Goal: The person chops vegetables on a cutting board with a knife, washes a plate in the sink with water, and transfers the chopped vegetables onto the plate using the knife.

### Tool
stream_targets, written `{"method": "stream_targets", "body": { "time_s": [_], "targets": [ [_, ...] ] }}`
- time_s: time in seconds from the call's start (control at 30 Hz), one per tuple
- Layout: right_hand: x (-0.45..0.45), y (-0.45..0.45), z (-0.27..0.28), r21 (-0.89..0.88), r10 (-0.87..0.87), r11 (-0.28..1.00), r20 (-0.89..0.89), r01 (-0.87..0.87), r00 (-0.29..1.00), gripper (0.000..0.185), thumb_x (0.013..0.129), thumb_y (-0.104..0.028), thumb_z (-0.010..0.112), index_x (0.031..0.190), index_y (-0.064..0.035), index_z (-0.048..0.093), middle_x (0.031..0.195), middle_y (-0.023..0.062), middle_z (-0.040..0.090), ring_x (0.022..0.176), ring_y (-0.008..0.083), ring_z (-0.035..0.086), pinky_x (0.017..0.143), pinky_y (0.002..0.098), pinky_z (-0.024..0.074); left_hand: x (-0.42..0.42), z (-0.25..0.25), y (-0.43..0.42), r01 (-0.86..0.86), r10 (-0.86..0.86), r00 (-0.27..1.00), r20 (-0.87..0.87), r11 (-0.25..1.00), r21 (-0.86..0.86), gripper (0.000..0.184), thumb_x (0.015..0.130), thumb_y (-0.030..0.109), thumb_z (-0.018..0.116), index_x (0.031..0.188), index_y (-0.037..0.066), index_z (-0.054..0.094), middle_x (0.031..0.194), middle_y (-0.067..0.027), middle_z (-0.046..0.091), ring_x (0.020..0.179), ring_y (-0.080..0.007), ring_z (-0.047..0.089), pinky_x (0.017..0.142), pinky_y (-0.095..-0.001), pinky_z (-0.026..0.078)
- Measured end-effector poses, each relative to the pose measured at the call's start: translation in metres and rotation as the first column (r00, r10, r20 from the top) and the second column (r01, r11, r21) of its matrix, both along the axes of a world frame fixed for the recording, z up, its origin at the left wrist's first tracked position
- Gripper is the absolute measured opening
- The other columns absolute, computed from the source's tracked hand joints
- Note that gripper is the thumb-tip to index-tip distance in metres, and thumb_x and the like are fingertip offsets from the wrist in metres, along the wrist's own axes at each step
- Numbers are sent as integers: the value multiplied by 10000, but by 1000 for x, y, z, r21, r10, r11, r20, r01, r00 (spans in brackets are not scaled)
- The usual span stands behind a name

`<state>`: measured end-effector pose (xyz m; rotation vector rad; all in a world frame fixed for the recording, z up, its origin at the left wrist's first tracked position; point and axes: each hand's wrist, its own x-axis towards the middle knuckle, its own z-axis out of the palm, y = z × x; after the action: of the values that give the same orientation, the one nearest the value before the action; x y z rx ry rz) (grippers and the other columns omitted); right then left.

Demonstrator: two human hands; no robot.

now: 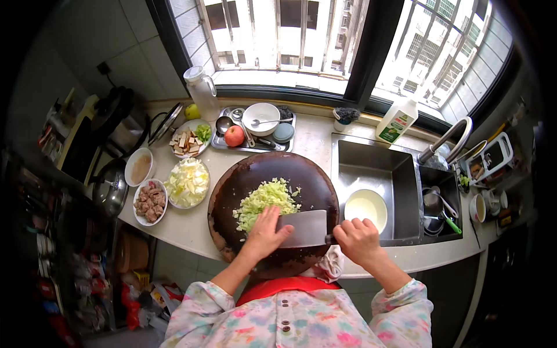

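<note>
A round dark chopping board (232, 188) stands on the counter before me, bearing a pile of finely chopped pale green vegetable (268, 200). My right hand (358, 236) is closed around the handle of a cleaver (304, 228), whose broad blade lies nearly flat over the board's near right part. My left hand (268, 234) is stretched out flat, its fingertips at the near edge of the pile. Its thumb reaches the blade's left end; whether it presses on the metal I cannot tell.
Left of the board stand a plate of cut cabbage (188, 182), a bowl of meat pieces (150, 202) and a plate of cut brown pieces (185, 142). Behind it is a tray (220, 142) with an apple (234, 136). At right, the sink (377, 156) holds a bowl (365, 210).
</note>
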<state>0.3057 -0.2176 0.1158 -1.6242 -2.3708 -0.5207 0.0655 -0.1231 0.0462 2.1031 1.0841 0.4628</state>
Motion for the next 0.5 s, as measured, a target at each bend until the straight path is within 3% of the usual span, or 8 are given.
{"method": "stream_targets", "body": {
  "time_s": [0.03,0.1,0.13,0.17,0.27,0.3,0.4,0.5],
  "targets": [
    [6,-1,3,-26,-9,1000,-61,7,998,111,634,-148,597,668,-142,492,621,6,428,565,169,479,491,308,345,-10,-2,6,-22,25,999,42,998,-62,715,893,522,457,1312,-54,392,1339,-249,412,1296,-358,341,1069,-396,264],
    [17,-2,6,-86,-35,996,-182,20,983,144,590,-104,622,675,-127,508,610,21,431,571,191,493,488,320,355,-27,5,8,18,104,931,350,944,-328,530,928,371,497,1282,-23,463,1280,-184,508,1213,-256,464,994,-323,360],
    [21,-3,2,-175,-101,983,-251,57,963,177,640,-172,678,769,-128,566,651,32,479,597,220,528,517,348,396,-31,9,11,-74,225,895,385,926,-370,414,933,256,522,1256,-2,506,1174,-99,594,1069,-156,545,914,-273,414],
    [21,0,-1,-236,-158,969,-345,77,925,206,653,-197,688,818,-131,585,663,37,503,608,230,543,528,353,408,-34,13,15,-179,324,857,402,917,-357,373,936,232,518,1212,-19,539,1069,-66,632,962,-122,569,877,-258,431],
    [24,12,-16,-430,-340,899,-553,89,761,429,681,-287,739,1072,-158,619,781,81,629,708,278,618,627,357,472,-50,-6,20,-431,602,577,552,799,-420,260,931,171,520,1083,-24,601,987,-66,648,912,-124,589,846,-248,444],
    [26,19,-21,-503,-420,859,-584,96,694,441,684,-282,741,1086,-154,614,808,90,639,732,279,624,646,355,476,-55,-17,17,-503,663,475,579,744,-439,226,930,150,518,1041,-24,611,971,-65,648,903,-125,592,833,-244,448],
    [39,44,-44,-665,-605,746,-656,32,451,489,708,-275,741,1151,-141,585,894,112,672,828,268,643,752,343,479,-67,-44,-1,-668,746,377,550,630,-396,184,914,95,512,1029,-16,603,993,-55,623,899,-118,571,816,-255,454],
    [51,68,-34,-825,-806,546,-565,-150,176,432,785,-296,696,1144,-86,580,620,47,573,493,147,545,463,282,428,-60,-51,-4,-760,762,395,513,585,-284,203,877,72,524,1048,-12,593,1053,-82,607,941,-165,558,832,-289,450]
  ]
}}
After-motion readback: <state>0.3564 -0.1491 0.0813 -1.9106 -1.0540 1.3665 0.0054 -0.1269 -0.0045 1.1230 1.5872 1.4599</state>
